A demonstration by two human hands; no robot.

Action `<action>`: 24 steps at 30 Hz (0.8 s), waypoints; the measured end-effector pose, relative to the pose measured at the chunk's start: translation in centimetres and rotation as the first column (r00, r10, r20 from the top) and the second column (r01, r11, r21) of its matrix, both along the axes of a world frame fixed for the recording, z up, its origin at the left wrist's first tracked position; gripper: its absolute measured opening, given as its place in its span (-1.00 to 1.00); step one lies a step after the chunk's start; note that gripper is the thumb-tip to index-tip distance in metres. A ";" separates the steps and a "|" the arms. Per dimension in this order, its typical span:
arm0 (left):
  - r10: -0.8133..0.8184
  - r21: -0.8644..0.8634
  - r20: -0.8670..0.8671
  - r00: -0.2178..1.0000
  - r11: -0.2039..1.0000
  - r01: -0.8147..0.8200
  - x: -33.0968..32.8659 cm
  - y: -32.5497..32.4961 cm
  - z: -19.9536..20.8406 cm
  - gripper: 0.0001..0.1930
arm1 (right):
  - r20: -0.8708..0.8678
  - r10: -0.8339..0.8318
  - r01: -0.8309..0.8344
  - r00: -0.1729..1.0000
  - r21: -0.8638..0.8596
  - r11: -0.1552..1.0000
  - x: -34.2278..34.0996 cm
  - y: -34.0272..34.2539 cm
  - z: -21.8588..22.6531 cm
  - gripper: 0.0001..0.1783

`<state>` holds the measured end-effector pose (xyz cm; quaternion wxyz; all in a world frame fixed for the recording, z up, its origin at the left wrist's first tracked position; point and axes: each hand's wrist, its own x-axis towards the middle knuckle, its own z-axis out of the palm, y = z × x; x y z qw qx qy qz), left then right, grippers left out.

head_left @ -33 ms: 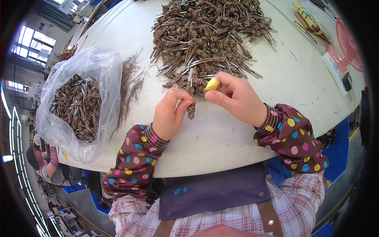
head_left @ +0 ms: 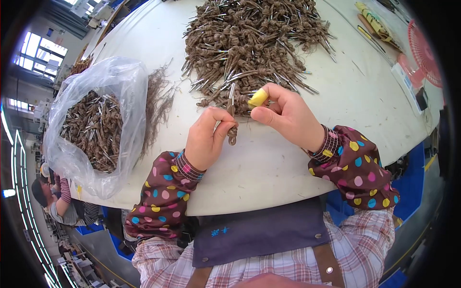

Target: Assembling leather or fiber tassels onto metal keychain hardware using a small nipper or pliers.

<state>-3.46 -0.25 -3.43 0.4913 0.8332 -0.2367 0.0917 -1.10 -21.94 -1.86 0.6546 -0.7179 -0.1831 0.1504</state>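
Observation:
Between its thumb and index finger, my left hand [head_left: 204, 139] pinches a knotted brown cord [head_left: 232, 135]. The knot's loop hangs below the fingertips, and shiny metal tips point up above them. Just to the right, my right hand [head_left: 295, 120] is held with thumb and index finger apart, the other fingers curled under. A yellow covering [head_left: 258, 98] wraps its index fingertip. Nothing shows between that finger and the thumb. Beyond both hands lies a big pile of similar brown knotted cords [head_left: 245, 53] with metal tips.
A clear plastic bag [head_left: 133, 96] full of knotted cords stands at the left of the white table [head_left: 269, 185]. Beside it lie loose brown threads [head_left: 161, 98]. A pink fan [head_left: 425, 53] and a white flat box [head_left: 407, 86] are at the right. Another person [head_left: 60, 197] sits far left.
My right thumb has drawn slightly away from the yellow-covered index finger, widening the gap. The left hand and its cord stay in place.

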 end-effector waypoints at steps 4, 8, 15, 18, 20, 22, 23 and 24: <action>-0.177 0.104 0.087 0.980 0.980 0.168 0.2 -0.2 0.1 -0.92 | -0.067 0.031 -0.018 0.997 0.182 0.983 0.6 1.3 -0.9 -0.61; -0.133 -0.116 -0.210 0.969 0.987 0.111 -0.2 -0.5 -0.2 -0.93 | -0.115 0.088 -0.051 0.990 0.292 0.955 0.7 0.8 -0.5 -0.66; -0.299 -0.450 -0.589 0.751 0.893 0.002 0.8 0.1 0.9 -0.69 | 0.054 0.054 -0.062 0.997 0.164 0.985 0.9 -0.1 0.3 -0.71; -0.408 -0.393 -0.639 0.652 0.902 0.178 0.9 0.2 0.7 -0.63 | 0.036 0.086 -0.090 0.996 0.151 0.984 0.7 -0.1 0.2 -0.71; -0.374 -0.308 -0.605 0.703 0.924 0.226 0.9 0.4 0.4 -0.69 | 0.071 0.084 -0.094 0.994 0.150 0.984 0.7 -0.1 -0.1 -0.70; -0.301 -0.218 -0.567 0.767 0.953 0.212 0.7 0.6 0.5 -0.73 | 0.080 0.068 -0.078 0.994 0.127 0.989 0.6 0.0 0.1 -0.70; -0.230 -0.129 -0.519 0.823 0.973 0.191 0.7 0.7 0.5 -0.78 | 0.088 0.050 -0.059 0.995 0.104 0.993 0.6 0.0 0.1 -0.71; -0.230 -0.129 -0.519 0.823 0.973 0.191 0.8 0.7 0.6 -0.78 | 0.088 0.049 -0.058 0.995 0.103 0.993 0.7 0.0 0.2 -0.71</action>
